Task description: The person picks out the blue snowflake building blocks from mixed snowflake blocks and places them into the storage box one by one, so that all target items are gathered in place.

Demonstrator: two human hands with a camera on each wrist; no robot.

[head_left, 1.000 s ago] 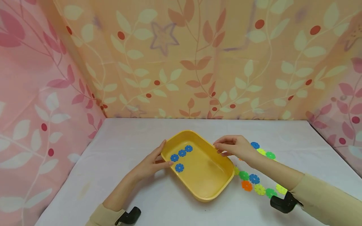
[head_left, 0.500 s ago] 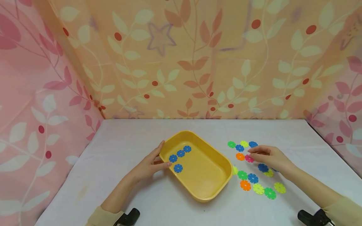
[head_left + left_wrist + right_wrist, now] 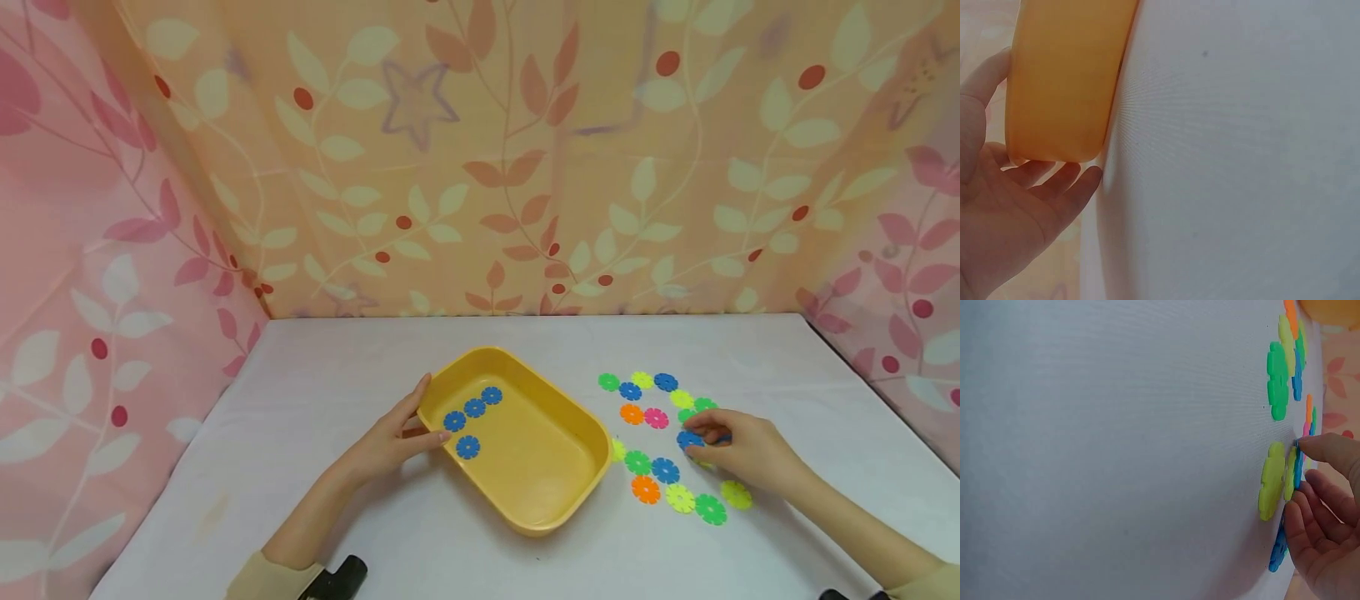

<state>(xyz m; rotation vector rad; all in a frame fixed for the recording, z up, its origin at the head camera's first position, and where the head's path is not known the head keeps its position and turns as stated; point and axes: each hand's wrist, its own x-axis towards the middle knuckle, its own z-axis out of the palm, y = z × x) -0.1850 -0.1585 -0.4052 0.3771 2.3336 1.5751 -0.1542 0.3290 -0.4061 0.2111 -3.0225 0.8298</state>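
Note:
The left hand (image 3: 390,435) grips the near-left corner of a yellow plastic tray (image 3: 551,417), thumb over the rim and fingers against the outside wall. The left wrist view shows the fingers (image 3: 1063,181) by the tray's wall (image 3: 1072,81). Several blue flower-shaped plastic discs (image 3: 468,447) lie inside the tray toward its left end. On the table to the right, the right hand (image 3: 753,450) pinches a blue flower disc (image 3: 689,439) by its edges between thumb and finger. In the right wrist view this blue disc (image 3: 1299,469) overlaps a yellow disc (image 3: 1290,474).
Loose flower discs in green, yellow, orange, pink and blue lie right of the tray, among them an orange disc (image 3: 645,489), a pink disc (image 3: 656,418) and a green disc (image 3: 710,509). A white cloth (image 3: 360,350) covers the table; patterned fabric (image 3: 480,167) stands behind.
The right hand has moved right from the tray's far rim, past the pink disc, to the blue disc. The left hand keeps its hold on the tray.

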